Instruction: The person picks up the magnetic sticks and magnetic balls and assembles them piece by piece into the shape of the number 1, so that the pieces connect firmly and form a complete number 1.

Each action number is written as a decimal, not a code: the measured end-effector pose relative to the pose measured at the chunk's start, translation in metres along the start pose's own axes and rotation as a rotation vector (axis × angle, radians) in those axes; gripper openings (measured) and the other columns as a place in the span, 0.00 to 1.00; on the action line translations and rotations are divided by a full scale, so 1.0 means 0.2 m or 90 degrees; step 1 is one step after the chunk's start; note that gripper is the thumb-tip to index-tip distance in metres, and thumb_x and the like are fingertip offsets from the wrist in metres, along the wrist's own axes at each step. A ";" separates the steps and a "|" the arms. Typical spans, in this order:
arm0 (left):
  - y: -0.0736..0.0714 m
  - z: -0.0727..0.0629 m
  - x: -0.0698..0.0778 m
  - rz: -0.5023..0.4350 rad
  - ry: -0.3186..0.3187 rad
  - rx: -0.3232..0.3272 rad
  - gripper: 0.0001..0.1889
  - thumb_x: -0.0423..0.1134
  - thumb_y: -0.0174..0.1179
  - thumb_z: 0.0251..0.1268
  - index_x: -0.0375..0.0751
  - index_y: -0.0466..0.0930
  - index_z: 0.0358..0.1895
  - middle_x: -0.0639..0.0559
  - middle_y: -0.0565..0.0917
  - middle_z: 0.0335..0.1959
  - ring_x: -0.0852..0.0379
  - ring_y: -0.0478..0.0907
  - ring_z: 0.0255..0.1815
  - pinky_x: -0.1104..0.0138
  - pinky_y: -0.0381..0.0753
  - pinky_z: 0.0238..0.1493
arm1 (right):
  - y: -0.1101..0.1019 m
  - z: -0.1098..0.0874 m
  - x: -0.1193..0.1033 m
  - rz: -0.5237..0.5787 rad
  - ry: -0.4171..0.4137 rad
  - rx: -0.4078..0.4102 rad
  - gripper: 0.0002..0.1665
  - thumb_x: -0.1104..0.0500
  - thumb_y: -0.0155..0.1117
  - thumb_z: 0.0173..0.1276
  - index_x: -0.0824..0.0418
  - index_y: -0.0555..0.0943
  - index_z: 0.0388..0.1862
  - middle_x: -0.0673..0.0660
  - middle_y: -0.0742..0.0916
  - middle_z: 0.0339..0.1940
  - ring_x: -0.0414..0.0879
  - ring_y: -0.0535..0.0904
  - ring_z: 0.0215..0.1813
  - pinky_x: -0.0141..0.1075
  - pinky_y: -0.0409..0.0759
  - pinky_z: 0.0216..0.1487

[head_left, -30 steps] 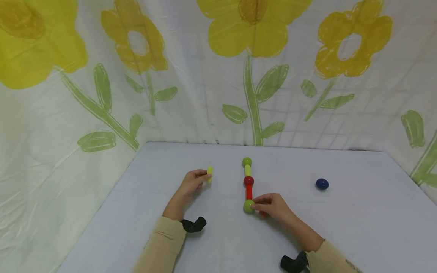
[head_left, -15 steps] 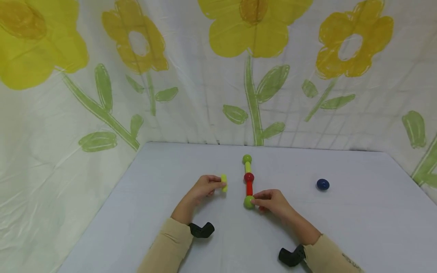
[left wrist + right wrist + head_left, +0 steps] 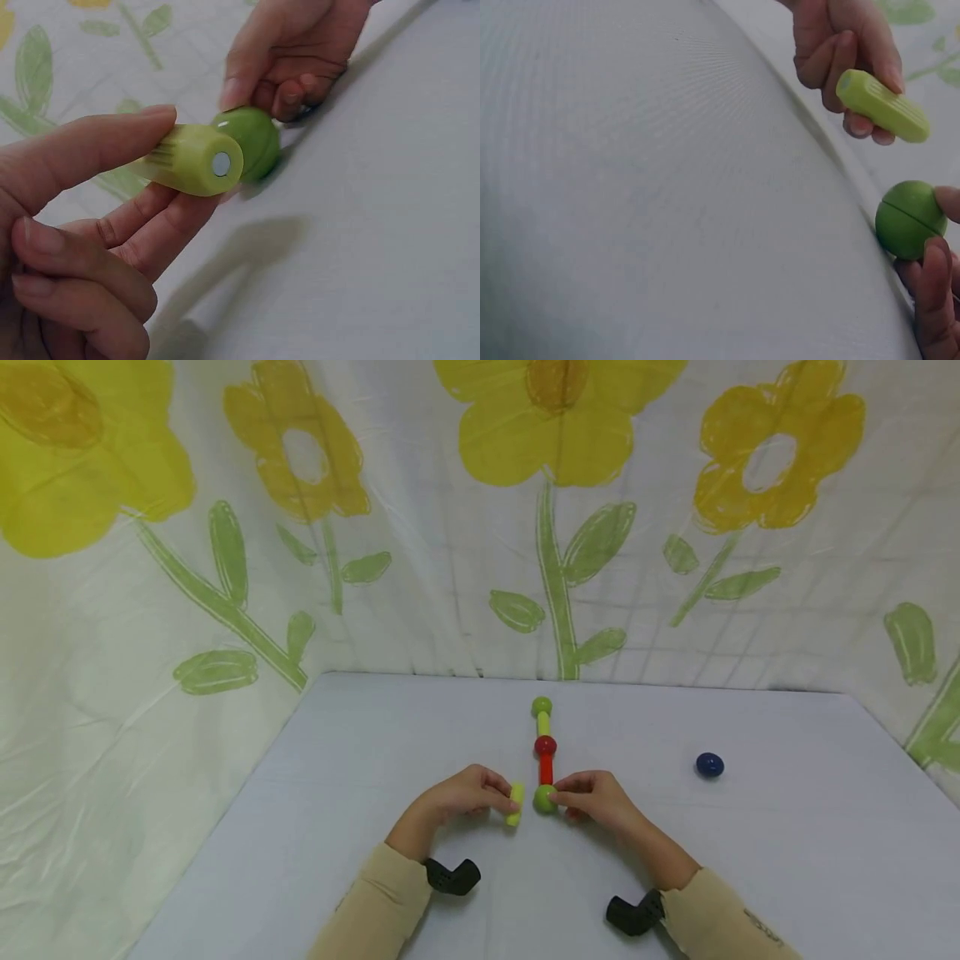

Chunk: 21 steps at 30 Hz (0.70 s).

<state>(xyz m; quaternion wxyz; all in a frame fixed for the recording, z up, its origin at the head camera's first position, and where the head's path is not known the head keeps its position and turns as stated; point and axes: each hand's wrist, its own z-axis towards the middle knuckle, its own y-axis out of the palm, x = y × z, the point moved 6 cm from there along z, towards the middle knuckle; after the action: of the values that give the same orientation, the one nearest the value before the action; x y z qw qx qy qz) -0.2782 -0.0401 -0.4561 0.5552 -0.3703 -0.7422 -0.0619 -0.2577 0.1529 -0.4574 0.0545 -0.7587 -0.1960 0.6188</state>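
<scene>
My left hand (image 3: 468,795) pinches a yellow-green rod (image 3: 515,804) between thumb and fingers. A small round silver disc, like a magnet, shows in the rod's end in the left wrist view. Just right of it, my right hand (image 3: 606,806) pinches a green ball (image 3: 910,219) with a seam round its middle. That ball is the near end of a straight chain on the table: a red rod (image 3: 546,770), a red ball (image 3: 545,746), a yellow-green rod (image 3: 543,724) and a second green ball (image 3: 542,706) at the far end. A narrow gap separates the held rod from the near ball.
A dark blue ball (image 3: 709,765) lies apart on the right of the white table (image 3: 787,860). Behind the table's far edge hangs a white sheet (image 3: 420,527) with painted yellow flowers. Black wrist devices (image 3: 453,877) sit at both cuffs.
My left hand has brought the yellow-green rod rightward and nearer, close to the near green ball. The chain has shifted slightly away from me, with my right hand still holding its near ball.
</scene>
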 end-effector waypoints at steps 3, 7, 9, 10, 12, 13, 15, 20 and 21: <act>0.04 -0.01 0.00 0.011 -0.007 -0.004 0.11 0.41 0.67 0.53 0.38 0.82 0.37 0.58 0.72 0.18 0.62 0.59 0.16 0.71 0.58 0.19 | 0.00 0.01 0.02 0.004 -0.004 0.004 0.22 0.53 0.70 0.57 0.68 0.81 0.44 0.51 0.85 0.26 0.41 0.77 0.25 0.33 0.77 0.30; 0.08 0.00 0.00 0.012 -0.014 -0.001 0.10 0.41 0.67 0.52 0.39 0.83 0.35 0.59 0.72 0.16 0.62 0.58 0.15 0.71 0.56 0.18 | -0.01 0.02 0.02 0.007 -0.008 0.007 0.22 0.53 0.70 0.56 0.68 0.82 0.44 0.50 0.85 0.27 0.40 0.77 0.25 0.32 0.76 0.30; 0.09 0.00 0.00 0.013 -0.018 0.004 0.11 0.42 0.68 0.52 0.39 0.83 0.35 0.59 0.72 0.16 0.62 0.57 0.14 0.72 0.56 0.18 | 0.00 0.02 0.02 0.006 -0.009 0.006 0.22 0.53 0.70 0.57 0.68 0.82 0.44 0.51 0.86 0.28 0.40 0.77 0.25 0.32 0.76 0.30; 0.10 0.00 0.01 0.016 -0.018 0.005 0.11 0.42 0.68 0.52 0.39 0.83 0.34 0.59 0.71 0.15 0.62 0.57 0.14 0.72 0.56 0.18 | 0.00 0.02 0.02 0.005 -0.010 0.007 0.22 0.53 0.70 0.57 0.68 0.82 0.44 0.51 0.86 0.28 0.40 0.77 0.25 0.32 0.77 0.30; 0.11 -0.01 0.01 0.022 -0.019 0.007 0.10 0.42 0.68 0.51 0.39 0.84 0.34 0.59 0.69 0.14 0.63 0.57 0.14 0.72 0.56 0.18 | 0.00 0.02 0.02 0.005 -0.010 0.008 0.22 0.53 0.70 0.57 0.68 0.82 0.44 0.51 0.86 0.29 0.41 0.77 0.25 0.32 0.77 0.30; 0.11 -0.01 0.01 0.028 -0.018 0.006 0.10 0.42 0.68 0.51 0.40 0.84 0.34 0.59 0.68 0.13 0.63 0.57 0.14 0.72 0.56 0.18 | 0.00 0.02 0.02 0.004 -0.010 0.007 0.22 0.53 0.70 0.57 0.68 0.82 0.44 0.52 0.86 0.29 0.41 0.77 0.25 0.32 0.77 0.30; 0.12 -0.01 0.01 0.035 -0.016 0.004 0.10 0.42 0.69 0.51 0.40 0.85 0.33 0.59 0.67 0.12 0.62 0.57 0.13 0.71 0.56 0.17 | 0.00 0.02 0.02 0.005 -0.011 0.009 0.22 0.54 0.70 0.56 0.68 0.82 0.44 0.52 0.87 0.29 0.41 0.77 0.25 0.33 0.77 0.30; 0.14 -0.01 0.01 0.040 -0.018 0.004 0.10 0.43 0.69 0.50 0.40 0.85 0.30 0.59 0.67 0.12 0.62 0.56 0.13 0.71 0.54 0.16 | 0.00 0.02 0.02 0.011 -0.015 0.008 0.22 0.54 0.70 0.56 0.69 0.82 0.44 0.53 0.87 0.30 0.41 0.77 0.25 0.33 0.77 0.30; 0.14 -0.01 0.01 0.039 -0.019 0.004 0.09 0.43 0.69 0.50 0.40 0.86 0.30 0.60 0.67 0.11 0.63 0.56 0.12 0.71 0.54 0.16 | 0.00 0.02 0.03 0.010 -0.016 0.007 0.22 0.54 0.70 0.57 0.69 0.82 0.44 0.53 0.87 0.30 0.41 0.77 0.25 0.33 0.77 0.30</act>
<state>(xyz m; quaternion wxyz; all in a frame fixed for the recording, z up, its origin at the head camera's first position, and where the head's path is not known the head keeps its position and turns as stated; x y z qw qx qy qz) -0.2603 -0.0194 -0.4628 0.5466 -0.3921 -0.7390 -0.0373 -0.2608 0.1546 -0.4629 0.0509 -0.7520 -0.1872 0.6300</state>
